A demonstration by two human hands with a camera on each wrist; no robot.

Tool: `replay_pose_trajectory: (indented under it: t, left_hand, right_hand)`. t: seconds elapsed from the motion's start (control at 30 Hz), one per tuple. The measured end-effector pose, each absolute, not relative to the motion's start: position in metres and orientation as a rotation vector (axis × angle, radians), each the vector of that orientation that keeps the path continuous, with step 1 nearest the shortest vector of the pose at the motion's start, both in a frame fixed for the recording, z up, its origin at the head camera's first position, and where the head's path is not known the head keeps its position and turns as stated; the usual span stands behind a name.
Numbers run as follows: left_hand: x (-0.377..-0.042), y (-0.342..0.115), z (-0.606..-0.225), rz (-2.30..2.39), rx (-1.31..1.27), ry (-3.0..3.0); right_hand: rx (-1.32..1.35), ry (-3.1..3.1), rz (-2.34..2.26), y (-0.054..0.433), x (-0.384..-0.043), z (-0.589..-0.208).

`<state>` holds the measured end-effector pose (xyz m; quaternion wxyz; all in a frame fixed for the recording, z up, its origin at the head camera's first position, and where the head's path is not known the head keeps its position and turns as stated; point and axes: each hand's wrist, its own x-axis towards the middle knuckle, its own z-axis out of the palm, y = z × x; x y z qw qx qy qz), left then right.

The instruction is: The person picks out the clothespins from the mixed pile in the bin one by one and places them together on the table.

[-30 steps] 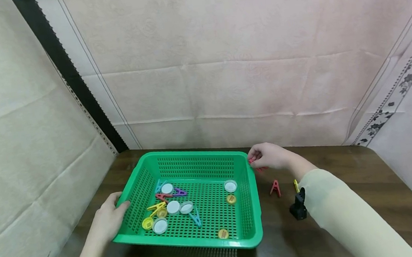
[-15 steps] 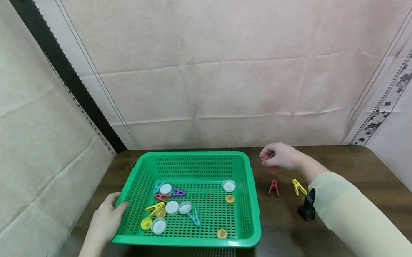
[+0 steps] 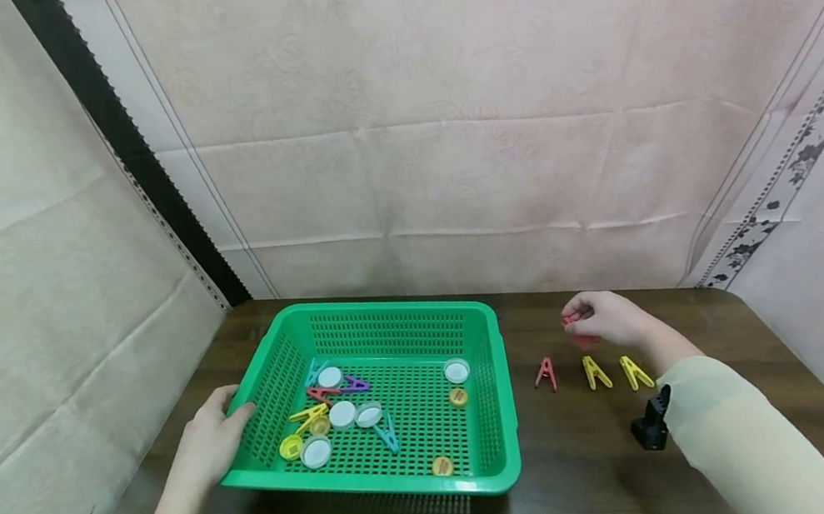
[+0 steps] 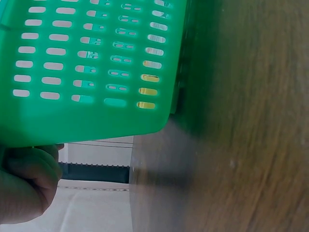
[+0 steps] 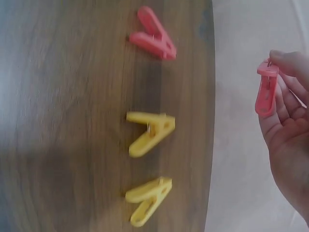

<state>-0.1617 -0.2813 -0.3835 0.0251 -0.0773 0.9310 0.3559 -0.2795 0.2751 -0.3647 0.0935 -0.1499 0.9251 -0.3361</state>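
Wooden table [image 3: 578,474] | right fingers [image 5: 288,99] pinch red peg [image 5: 266,96] | left fingers [image 4: 41,166] grip basket [image 3: 360,484] | cap [image 3: 442,466] marking illegible

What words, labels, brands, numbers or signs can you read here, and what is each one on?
No text can be read in any view.
Near gold cap, at the right in the green basket: faint mark, too small and blurred to read.
Gold cap behind it: likewise unreadable.
Red clothespin in the right hand: no lettering visible.
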Motion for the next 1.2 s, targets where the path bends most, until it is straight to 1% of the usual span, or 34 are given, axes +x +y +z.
replay_pose_trajectory:
  t: [0.47,0.9,1.2]
  left_hand:
    - [-0.162,-0.282,-0.383,1.070,-0.242,2.894]
    - [-0.162,-0.282,-0.384,1.061,-0.250,2.889]
    - [-0.163,-0.281,-0.383,1.073,-0.254,2.892]
  right_hand:
    - [-0.330,2.848,-0.924,0.329,-0.263,-0.377]
    - [-0.214,2.872,-0.880,0.352,-0.253,-0.402]
    - [-0.185,2.892,-0.870,0.365,-0.253,-0.406]
